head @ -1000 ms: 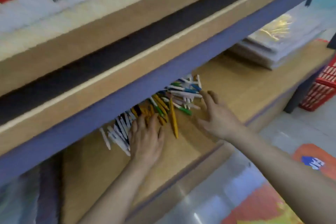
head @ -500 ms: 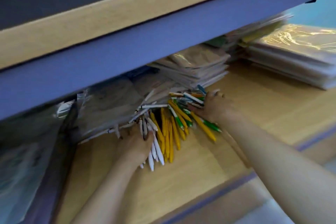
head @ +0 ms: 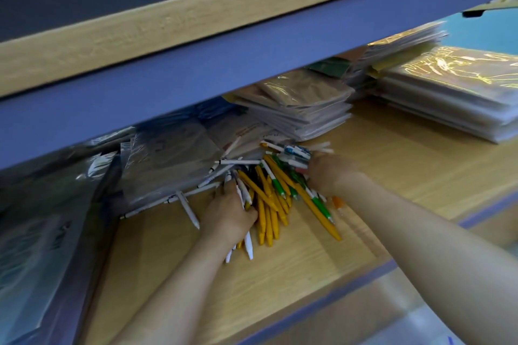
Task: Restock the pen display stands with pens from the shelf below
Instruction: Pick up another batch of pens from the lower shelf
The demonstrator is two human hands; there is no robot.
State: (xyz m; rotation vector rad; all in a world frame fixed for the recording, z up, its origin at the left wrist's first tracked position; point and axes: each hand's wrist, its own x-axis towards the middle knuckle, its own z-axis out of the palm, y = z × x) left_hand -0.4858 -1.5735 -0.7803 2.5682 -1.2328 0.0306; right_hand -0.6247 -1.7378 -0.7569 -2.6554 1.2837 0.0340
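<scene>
A loose pile of pens (head: 269, 199), yellow, white and green, lies on the wooden lower shelf (head: 392, 176). My left hand (head: 228, 213) is on the pile's left side, its fingers curled round several white and yellow pens. My right hand (head: 326, 172) reaches into the pile's right side, fingers curled among green, white and blue pens. More white pens (head: 185, 202) lie scattered to the left. No display stand is in view.
Stacks of plastic-wrapped notebooks (head: 302, 106) stand just behind the pens, with a taller stack (head: 454, 98) at the right. Plastic bags (head: 165, 159) fill the shelf's left side. The blue-edged upper shelf (head: 252, 45) overhangs close above.
The view has dropped below the upper shelf. Both hands have gone from lying flat beside the pens to curling into the pile, gathering pens from either side.
</scene>
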